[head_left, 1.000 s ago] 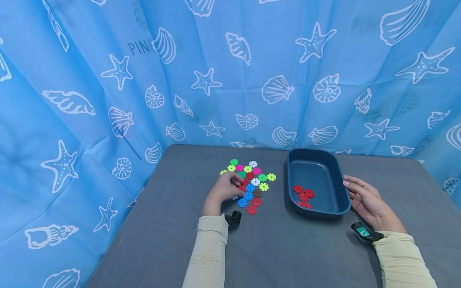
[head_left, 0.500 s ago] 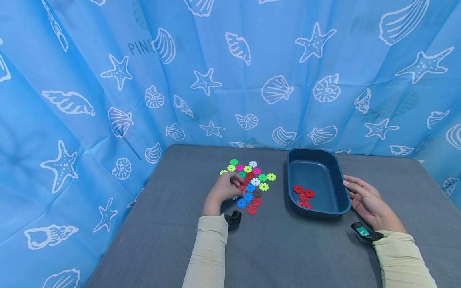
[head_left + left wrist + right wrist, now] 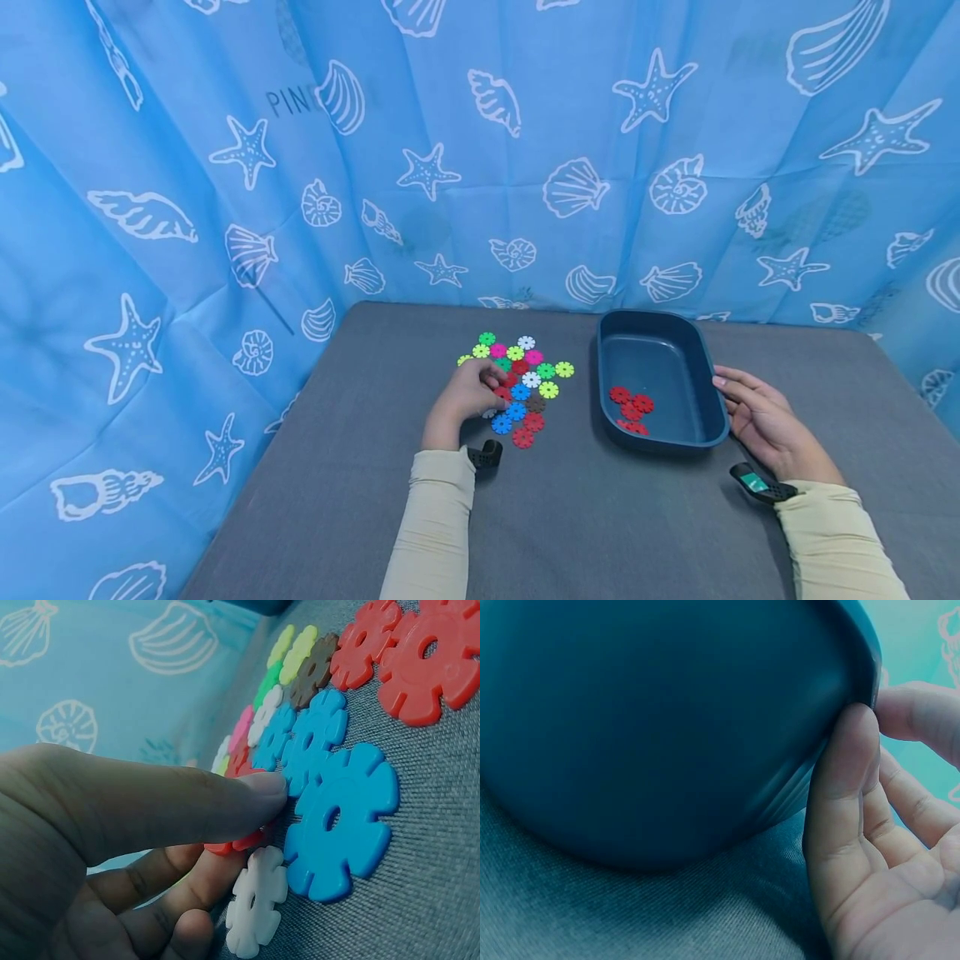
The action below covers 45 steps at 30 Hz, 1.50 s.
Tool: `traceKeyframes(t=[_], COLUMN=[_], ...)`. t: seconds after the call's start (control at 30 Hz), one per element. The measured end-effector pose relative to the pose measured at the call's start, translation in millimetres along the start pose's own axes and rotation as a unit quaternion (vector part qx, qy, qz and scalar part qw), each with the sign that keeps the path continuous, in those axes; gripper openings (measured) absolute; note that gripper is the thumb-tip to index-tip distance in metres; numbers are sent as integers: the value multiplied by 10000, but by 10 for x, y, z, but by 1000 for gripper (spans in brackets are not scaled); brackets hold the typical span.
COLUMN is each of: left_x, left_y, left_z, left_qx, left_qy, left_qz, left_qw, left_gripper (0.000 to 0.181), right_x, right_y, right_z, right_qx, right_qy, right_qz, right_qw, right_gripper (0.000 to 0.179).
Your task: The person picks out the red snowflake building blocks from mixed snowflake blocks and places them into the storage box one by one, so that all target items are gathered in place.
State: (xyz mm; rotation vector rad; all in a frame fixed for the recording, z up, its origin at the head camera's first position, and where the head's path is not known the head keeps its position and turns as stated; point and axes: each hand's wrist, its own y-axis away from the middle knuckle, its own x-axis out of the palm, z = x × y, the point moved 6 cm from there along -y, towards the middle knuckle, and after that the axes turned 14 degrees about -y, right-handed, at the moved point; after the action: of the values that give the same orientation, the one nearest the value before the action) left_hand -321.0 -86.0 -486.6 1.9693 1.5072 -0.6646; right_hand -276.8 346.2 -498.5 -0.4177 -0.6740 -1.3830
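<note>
My left hand (image 3: 467, 390) reaches into a spread of colourful notched plastic discs. In the left wrist view, thumb and fingers pinch a red disc (image 3: 219, 847), mostly hidden behind the thumb. A blue disc (image 3: 358, 814) lies right at the thumb tip, and a white disc (image 3: 261, 930) is just below the fingers. My right hand (image 3: 772, 423) grips the right side of a dark blue rectangular bin (image 3: 667, 375); thumb and index finger meet at its rim in the right wrist view. Several red discs (image 3: 642, 403) lie in the bin's near left corner.
Discs in green (image 3: 545, 371), yellow (image 3: 549, 389), pink, brown (image 3: 536, 403) and other colours lie close together, left of the bin. The grey cloth-covered table (image 3: 585, 525) ends at a blue curtain (image 3: 465, 208) printed with shells and starfish.
The lowest blue disc beside the left thumb has shifted slightly left and toward me. Both hands and the bin keep their places.
</note>
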Motion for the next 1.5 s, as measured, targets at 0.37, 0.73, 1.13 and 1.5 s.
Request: traceKeyframes(t=[0.37,0.73,1.13,1.5], left_x=[-17,-18,-5,25], left_y=[19,6,2,7], left_z=[-21,-24,-70,-139], left_qx=[154,176,170,257], left_qy=[-128,-294,-323,-298], left_qz=[-84,-156,-172,-187], left_qw=[9998,9993,9992,9990], left_gripper=[22,20,17,16], right_x=[-4,-6,-4,-1], right_y=[-5,-1,-3,-1], right_z=[0,-2,-7,-9], right_qx=[17,15,36,16], right_qy=[-8,59,34,80], right_qz=[-39,-85,-93,-69], right_qw=[10000,9999,9999,9999], right_gripper=[25,24,24,24])
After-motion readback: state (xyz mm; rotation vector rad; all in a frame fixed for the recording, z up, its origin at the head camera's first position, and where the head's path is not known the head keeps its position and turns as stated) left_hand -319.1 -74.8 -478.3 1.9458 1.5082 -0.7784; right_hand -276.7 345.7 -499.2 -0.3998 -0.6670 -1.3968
